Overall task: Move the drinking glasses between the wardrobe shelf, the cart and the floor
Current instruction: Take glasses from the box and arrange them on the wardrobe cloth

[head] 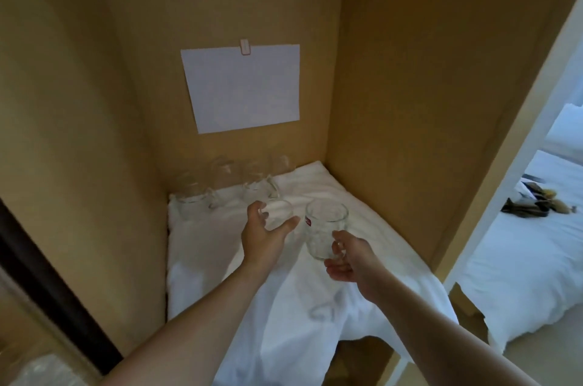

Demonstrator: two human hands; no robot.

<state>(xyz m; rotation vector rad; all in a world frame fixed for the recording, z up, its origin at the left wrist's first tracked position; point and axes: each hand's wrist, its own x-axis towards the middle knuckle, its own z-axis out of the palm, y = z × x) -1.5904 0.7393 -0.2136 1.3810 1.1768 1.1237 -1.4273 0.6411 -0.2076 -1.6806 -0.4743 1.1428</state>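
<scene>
Reaching into a tan wooden wardrobe, two bare forearms are seen from above over a shelf covered by a white towel. A clear glass mug with a small red label is held by its handle in the right hand, whose fingers are curled around the handle at the mug's lower right; the mug is raised slightly above the towel and tilted a little. Just to its left, a second clear glass is gripped by the left hand, with the thumb on the near side and the fingers wrapped around the far side. Behind both hands, a row of further clear glass mugs is lined up along the back wall. A blank white sheet of paper is clipped to that wall. At the far right, a bed with white bedding is visible.
</scene>
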